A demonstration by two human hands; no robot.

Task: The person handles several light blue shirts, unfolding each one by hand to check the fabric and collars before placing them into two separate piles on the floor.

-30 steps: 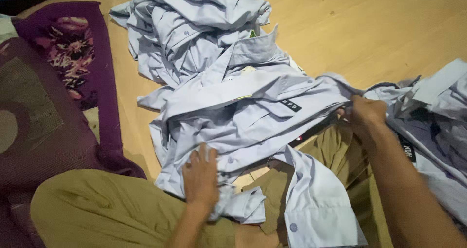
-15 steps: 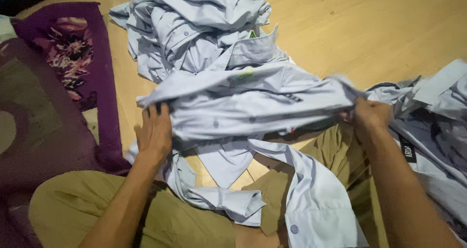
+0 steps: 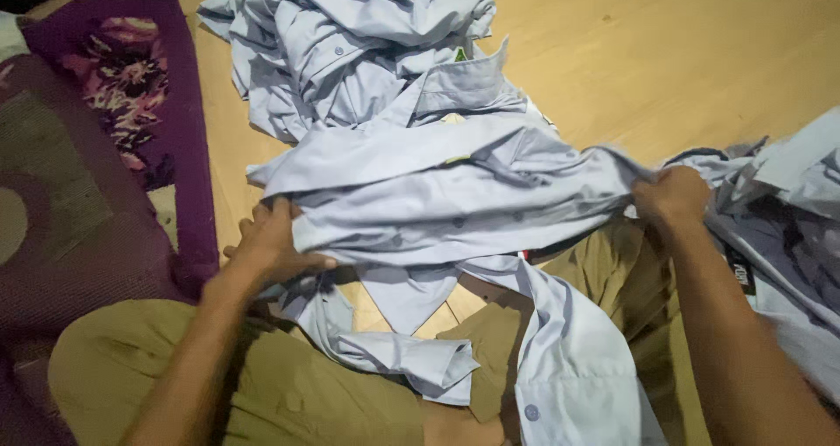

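Observation:
A pale grey-blue button shirt [image 3: 455, 197] is stretched sideways above my lap. My left hand [image 3: 271, 247] grips its left edge, thumb over the fabric. My right hand [image 3: 672, 197] pinches its right edge. Part of the shirt hangs down over my knees, with a folded sleeve [image 3: 411, 358] and a buttoned strip [image 3: 560, 367] lying on my khaki trousers [image 3: 289, 385].
A heap of similar grey-blue shirts [image 3: 350, 44] lies on the wooden floor [image 3: 665, 61] beyond the held one. More shirts [image 3: 787, 227] are piled at the right. A purple flowered rug [image 3: 105, 114] covers the floor at the left.
My left hand moved from the shirt's lower middle out to its left edge and took hold. The shirt is now pulled taut and lifted between both hands.

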